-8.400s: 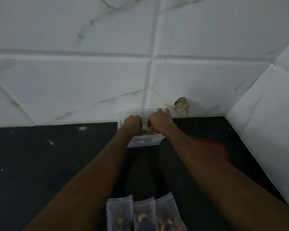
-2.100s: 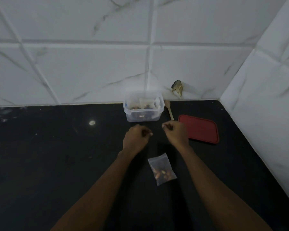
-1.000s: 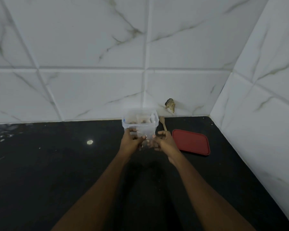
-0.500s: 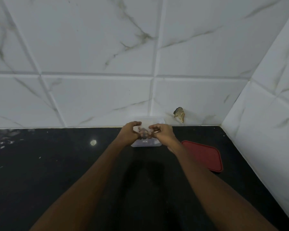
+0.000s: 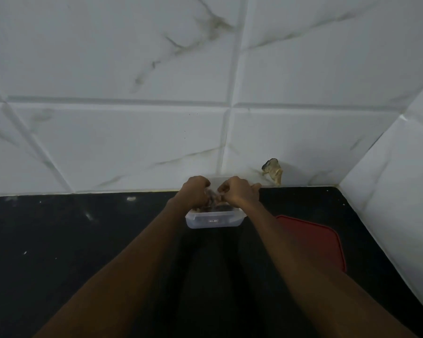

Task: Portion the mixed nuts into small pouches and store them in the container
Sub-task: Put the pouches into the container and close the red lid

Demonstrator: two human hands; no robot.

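A clear plastic container (image 5: 214,222) stands on the black counter against the tiled wall, with dark nuts and pouches inside. My left hand (image 5: 193,192) and my right hand (image 5: 238,192) are both over its open top. Between them they pinch a small clear pouch of nuts (image 5: 211,195), which is held just above or inside the container. Most of the pouch is hidden by my fingers.
A red lid (image 5: 313,240) lies flat on the counter to the right of the container. The tip of a wooden spoon (image 5: 256,185) shows behind my right hand. A damaged spot (image 5: 272,171) marks the wall's base. The side wall closes the right.
The last pouch was picked up off the counter and carried to the container. In the last half second both hands have moved it over the container's open top.
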